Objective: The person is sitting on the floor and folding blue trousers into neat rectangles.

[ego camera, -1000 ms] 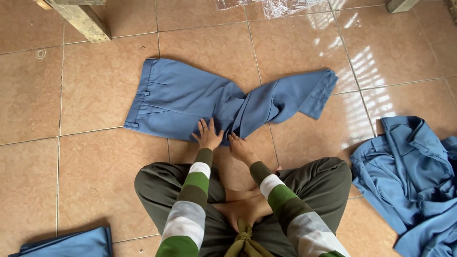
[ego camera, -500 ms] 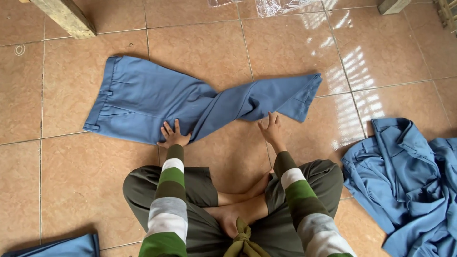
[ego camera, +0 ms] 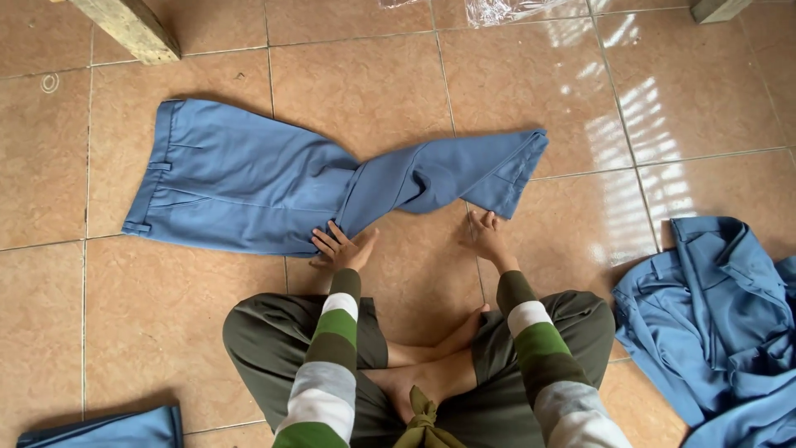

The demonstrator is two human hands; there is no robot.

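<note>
Left hand (ego camera: 342, 247) flat, grip wide, on blue trousers (ego camera: 249, 187); right hand (ego camera: 487, 236) spread at hem. Still twisted mid-leg: risks creasing, sliding on glossy floor (ego camera: 390, 83).

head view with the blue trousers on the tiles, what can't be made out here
- Blue trousers: the legs twist over each other mid-length, hiding how the cloth underneath lies.
- Left hand: its palm is pressed down, so any grip on the cloth is hidden.
- Right hand: by the leg hem; touching or apart is unclear.
- Blue garment pile: cut off by the right edge.
- Folded blue cloth: cut off by the bottom edge.
</note>
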